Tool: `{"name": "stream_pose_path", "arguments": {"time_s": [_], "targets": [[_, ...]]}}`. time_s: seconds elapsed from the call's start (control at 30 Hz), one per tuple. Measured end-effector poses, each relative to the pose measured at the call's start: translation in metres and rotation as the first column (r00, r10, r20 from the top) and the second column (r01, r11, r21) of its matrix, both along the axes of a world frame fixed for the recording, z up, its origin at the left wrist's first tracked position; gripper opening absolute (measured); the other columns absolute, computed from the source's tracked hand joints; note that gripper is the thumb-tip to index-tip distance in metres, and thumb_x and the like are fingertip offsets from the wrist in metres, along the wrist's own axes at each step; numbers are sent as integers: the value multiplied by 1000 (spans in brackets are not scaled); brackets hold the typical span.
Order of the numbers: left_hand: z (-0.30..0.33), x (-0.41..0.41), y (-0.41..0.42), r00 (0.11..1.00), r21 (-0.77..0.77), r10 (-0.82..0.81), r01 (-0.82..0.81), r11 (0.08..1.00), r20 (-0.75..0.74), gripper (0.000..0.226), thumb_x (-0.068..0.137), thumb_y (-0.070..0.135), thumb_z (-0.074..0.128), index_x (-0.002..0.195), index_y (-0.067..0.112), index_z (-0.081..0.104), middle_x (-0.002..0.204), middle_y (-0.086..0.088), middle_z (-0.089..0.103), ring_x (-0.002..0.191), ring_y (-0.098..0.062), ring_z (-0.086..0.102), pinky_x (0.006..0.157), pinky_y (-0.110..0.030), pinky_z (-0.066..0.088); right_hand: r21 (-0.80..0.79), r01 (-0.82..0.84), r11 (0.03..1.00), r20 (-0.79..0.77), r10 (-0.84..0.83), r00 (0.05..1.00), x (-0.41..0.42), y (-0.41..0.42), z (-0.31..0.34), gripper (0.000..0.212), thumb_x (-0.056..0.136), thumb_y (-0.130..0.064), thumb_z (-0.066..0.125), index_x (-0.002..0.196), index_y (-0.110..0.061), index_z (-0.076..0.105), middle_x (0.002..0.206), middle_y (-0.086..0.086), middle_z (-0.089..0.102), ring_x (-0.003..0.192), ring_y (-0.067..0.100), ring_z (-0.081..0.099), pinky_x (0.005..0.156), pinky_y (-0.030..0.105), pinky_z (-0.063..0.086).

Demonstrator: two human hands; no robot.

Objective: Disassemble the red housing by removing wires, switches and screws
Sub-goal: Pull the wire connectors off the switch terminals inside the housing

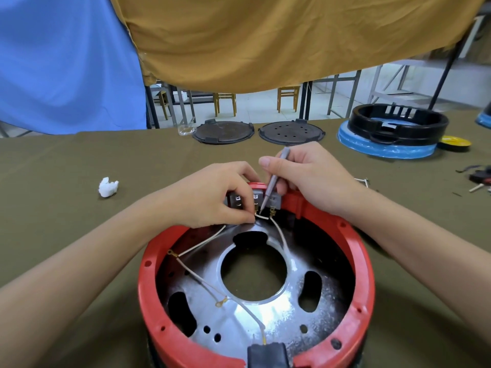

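The red housing [364, 272] sits on the table [66, 208] right below both hands, open side up, its rim curving out from under the wrists. Inside lies a shiny metal plate [268, 312] with a big round hole in the middle, and white wires [202, 244] trail loose across it, brass ring terminals at their ends. At the far rim, right between the hands, sits the grey switch block [275, 200] with its metal tabs showing. The left hand [212, 195] has fingers curled, pinching a short white wire at the block's terminals. The right hand [308, 179] grips a slim grey tool [273, 179] like a pen, tip angled down onto a terminal just beside the left fingertips. At the near rim, well below the hands, a black part [267, 354] sits in a gap in the red wall, one wire running into it.

Moving outward: a crumpled white wad [107, 186] lies left of the left hand. Beyond the hands, two dark round lids [223, 132] rest side by side at the table's far edge. Far right of the right hand, a black ring housing [398, 123] stands on a blue disc [385, 147], a yellow-and-black disc [454, 142] just beside it, and small loose bits [478, 177] are scattered near the edge. Blue and mustard cloths [265, 35] hang behind.
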State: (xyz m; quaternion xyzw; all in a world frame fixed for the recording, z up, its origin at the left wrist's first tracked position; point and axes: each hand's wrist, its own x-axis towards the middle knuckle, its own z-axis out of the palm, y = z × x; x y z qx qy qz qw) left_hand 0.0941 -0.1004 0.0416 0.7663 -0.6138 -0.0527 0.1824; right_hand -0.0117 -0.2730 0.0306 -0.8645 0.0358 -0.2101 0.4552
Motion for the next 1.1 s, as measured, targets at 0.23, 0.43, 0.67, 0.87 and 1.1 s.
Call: {"name": "stream_pose_path", "arguments": {"time_s": [0.23, 0.43, 0.67, 0.87, 1.1], "targets": [[1, 0, -1, 1000, -5, 17, -17, 1000, -4, 6, 80, 30, 77, 75, 28, 76, 117, 17, 54, 103, -2, 56, 95, -35, 45, -219, 22, 975, 165, 15, 986, -12, 7, 3, 29, 95, -36, 64, 73, -19, 69, 62, -4, 68, 60, 13, 64, 64, 34, 50], [0, 0, -1, 1000, -8, -14, 14, 1000, -7, 5, 81, 27, 79, 76, 26, 76, 111, 16, 52, 101, -6, 57, 94, -36, 45, -239, -13, 971, 138, 48, 989, -10, 8, 4, 27, 95, -35, 65, 76, -16, 71, 63, -1, 69, 63, 22, 67, 66, 43, 53], [0, 1, 2, 1000, 11, -26, 26, 1000, -12, 4, 82, 28, 78, 78, 27, 76, 124, 12, 52, 113, -1, 52, 101, -31, 40, 2, -12, 1000, 55, 12, 998, -3, 1, 0, 34, 96, -34, 65, 68, -15, 69, 54, -5, 65, 48, -2, 52, 56, 9, 39], [1, 1, 0, 1000, 1, -20, 20, 1000, -14, 5, 82, 24, 77, 77, 24, 76, 125, 10, 54, 112, -6, 56, 100, -35, 43, -22, -44, 999, 87, 46, 995, -8, 3, -1, 30, 96, -33, 65, 74, -13, 69, 58, -2, 68, 52, 0, 57, 59, 11, 41], [2, -2, 0, 1000, -6, 1, -1, 1000, -6, 6, 79, 28, 78, 74, 26, 76, 121, 13, 54, 100, -2, 58, 94, -31, 45, -325, -61, 944, 247, 147, 958, -27, 13, 13, 29, 102, -29, 48, 89, -8, 63, 80, 5, 63, 77, 19, 59, 70, 36, 47]]}}
